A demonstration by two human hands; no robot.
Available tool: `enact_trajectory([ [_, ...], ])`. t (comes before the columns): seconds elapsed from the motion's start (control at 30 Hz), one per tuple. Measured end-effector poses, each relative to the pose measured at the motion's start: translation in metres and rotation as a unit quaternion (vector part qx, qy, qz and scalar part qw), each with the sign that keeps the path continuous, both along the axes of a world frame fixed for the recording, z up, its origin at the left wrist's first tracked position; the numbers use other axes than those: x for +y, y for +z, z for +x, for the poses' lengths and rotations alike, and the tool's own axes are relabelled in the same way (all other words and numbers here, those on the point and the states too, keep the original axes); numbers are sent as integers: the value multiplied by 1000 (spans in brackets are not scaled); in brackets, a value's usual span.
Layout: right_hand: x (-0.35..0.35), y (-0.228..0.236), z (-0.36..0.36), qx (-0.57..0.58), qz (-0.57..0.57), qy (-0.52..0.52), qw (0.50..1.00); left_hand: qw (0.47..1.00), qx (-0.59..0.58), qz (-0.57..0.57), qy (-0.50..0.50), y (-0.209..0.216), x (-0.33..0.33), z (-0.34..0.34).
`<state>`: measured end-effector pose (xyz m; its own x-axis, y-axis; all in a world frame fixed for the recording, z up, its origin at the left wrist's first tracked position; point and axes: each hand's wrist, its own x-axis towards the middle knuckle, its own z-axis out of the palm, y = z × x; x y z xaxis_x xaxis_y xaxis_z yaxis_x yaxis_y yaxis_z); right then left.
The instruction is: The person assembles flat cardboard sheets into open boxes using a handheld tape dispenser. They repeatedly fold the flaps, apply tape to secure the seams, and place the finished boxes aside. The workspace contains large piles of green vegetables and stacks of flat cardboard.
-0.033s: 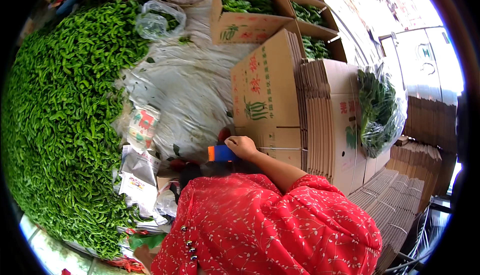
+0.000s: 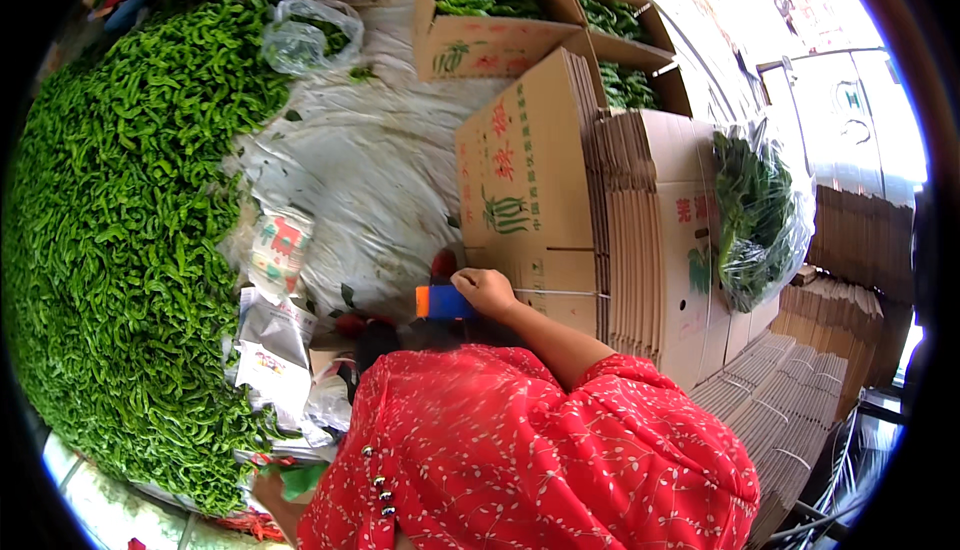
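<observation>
Blue-and-orange block was gripped in right hand; left hand was seen beside green plastic, finger state could not be told; green peppers heaped nearby.

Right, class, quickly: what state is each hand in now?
Left hand: low at left; open or closed cannot be told.
Right hand: closed, holding the blue-orange block.

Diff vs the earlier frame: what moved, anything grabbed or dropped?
Left hand shifted up and left in the picture, now overlapping the shiny green sheet; whether it grips it, can't tell. No visible pickup or release. Right hand stays curled at the blue-and-orange boxy object. Green pepper pile and brown cardboard cartons unchanged, apart from a slight view shift.
</observation>
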<state>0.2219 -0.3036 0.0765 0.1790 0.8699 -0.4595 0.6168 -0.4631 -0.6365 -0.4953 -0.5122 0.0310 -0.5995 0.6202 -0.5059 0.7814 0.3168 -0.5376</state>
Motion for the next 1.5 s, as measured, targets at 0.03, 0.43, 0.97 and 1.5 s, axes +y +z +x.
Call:
enact_trajectory([
  [0.03,-26,11,33,-27,-19,-52,998,996,-77,-36,-3,27,92,84],
  [0.43,-139,101,160,63,38,-429,900,687,-720,36,94,4,303,458],
  [0.97,-260,93,13,24,-128,-505,853,704,-682,-144,-134,-58,313,555],
  [1.5,-310,58,61,38,-80,-462,882,703,-652,1,-286,-67,278,645],
])
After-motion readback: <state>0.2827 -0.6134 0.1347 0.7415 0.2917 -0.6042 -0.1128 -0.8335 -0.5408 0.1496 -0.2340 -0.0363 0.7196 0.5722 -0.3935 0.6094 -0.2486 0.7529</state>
